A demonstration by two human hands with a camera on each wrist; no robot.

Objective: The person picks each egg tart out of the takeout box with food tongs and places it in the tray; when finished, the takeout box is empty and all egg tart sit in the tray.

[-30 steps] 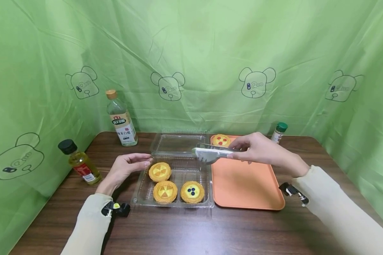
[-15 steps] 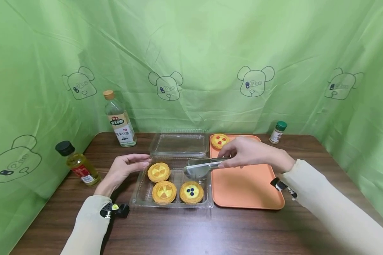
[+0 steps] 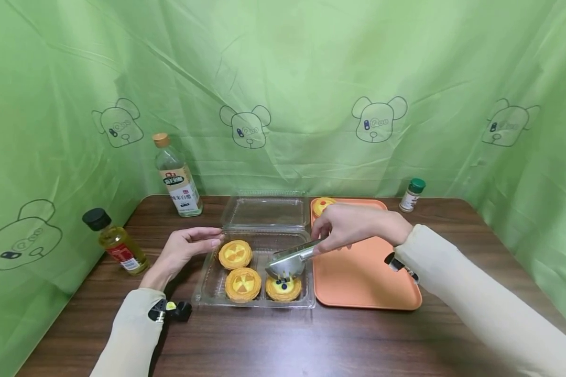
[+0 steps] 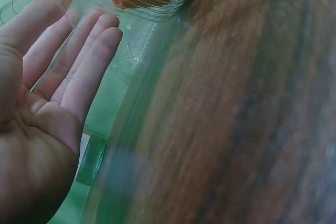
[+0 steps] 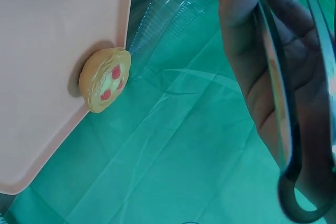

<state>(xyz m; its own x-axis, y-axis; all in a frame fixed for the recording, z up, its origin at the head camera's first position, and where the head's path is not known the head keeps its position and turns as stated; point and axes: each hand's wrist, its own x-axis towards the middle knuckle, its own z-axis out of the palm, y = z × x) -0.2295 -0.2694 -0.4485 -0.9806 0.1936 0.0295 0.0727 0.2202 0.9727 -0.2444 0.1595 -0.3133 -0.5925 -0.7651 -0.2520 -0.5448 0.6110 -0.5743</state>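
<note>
Metal tongs point(image 3: 287, 262) over a blueberry-topped tart point(image 3: 284, 294)

That tart sits in the near-right corner of a clear plastic container's base point(image 3: 212, 283), with two yellow tarts point(image 3: 242, 285) along its left side. The left hand point(image 3: 186, 250), fingers straight and unclenched, is at the base's far-left corner; the right hand point(image 3: 346, 225) grips the tongs. Beyond, a red-topped tart point(image 5: 105, 80) lies at an orange tray's point(image 3: 368, 280) far-left corner

Your right hand point(image 5: 247, 72) holds the metal tongs point(image 5: 287, 124) along the right side of the frame, their bend at lower right. A pale orange tray point(image 5: 37, 93) fills the upper left, a red-topped tart point(image 5: 107, 80) at its edge. Clear ridged plastic point(image 5: 173, 17) shows at top centre, green cloth point(image 5: 163, 145) below.
</note>
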